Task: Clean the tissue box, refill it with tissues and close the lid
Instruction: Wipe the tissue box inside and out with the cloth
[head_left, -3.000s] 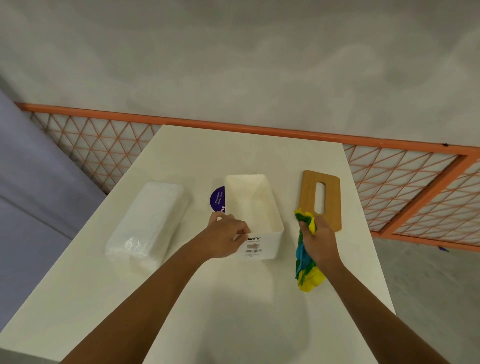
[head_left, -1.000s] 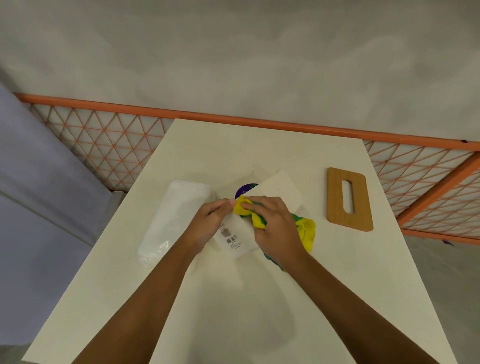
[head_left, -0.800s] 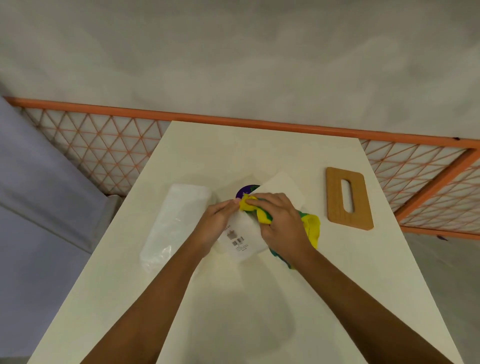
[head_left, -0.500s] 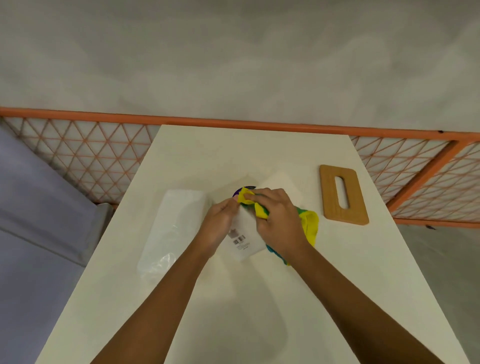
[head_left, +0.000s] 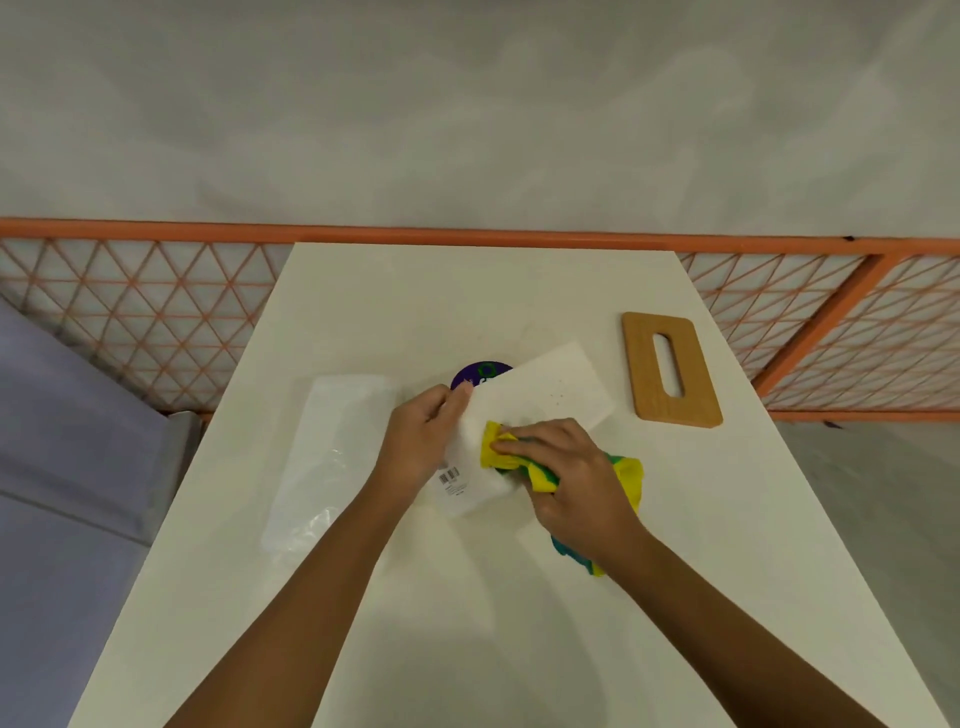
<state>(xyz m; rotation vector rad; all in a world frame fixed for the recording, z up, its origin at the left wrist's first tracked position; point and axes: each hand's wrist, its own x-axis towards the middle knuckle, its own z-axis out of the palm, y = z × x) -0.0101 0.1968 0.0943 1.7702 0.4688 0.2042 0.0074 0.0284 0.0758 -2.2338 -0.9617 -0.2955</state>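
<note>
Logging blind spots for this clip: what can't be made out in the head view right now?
- Inside of the tissue box: turned away from the head camera.
- Barcode label text: too small.
- Purple round patch: cut off by the box and the left hand.
- Middle of the cloth: covered by the right hand.

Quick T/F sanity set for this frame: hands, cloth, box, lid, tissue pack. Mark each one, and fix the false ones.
1. The right hand presses a yellow-green cloth against the white box. True.
2. The wooden lid sits on the box. False: it lies flat on the table, to the right of the box and apart from it.
3. The left hand holds the tissue pack. False: it grips the box's left edge; the pack lies on the table to the left.
4. The lid has one long slot through it. True.
</note>
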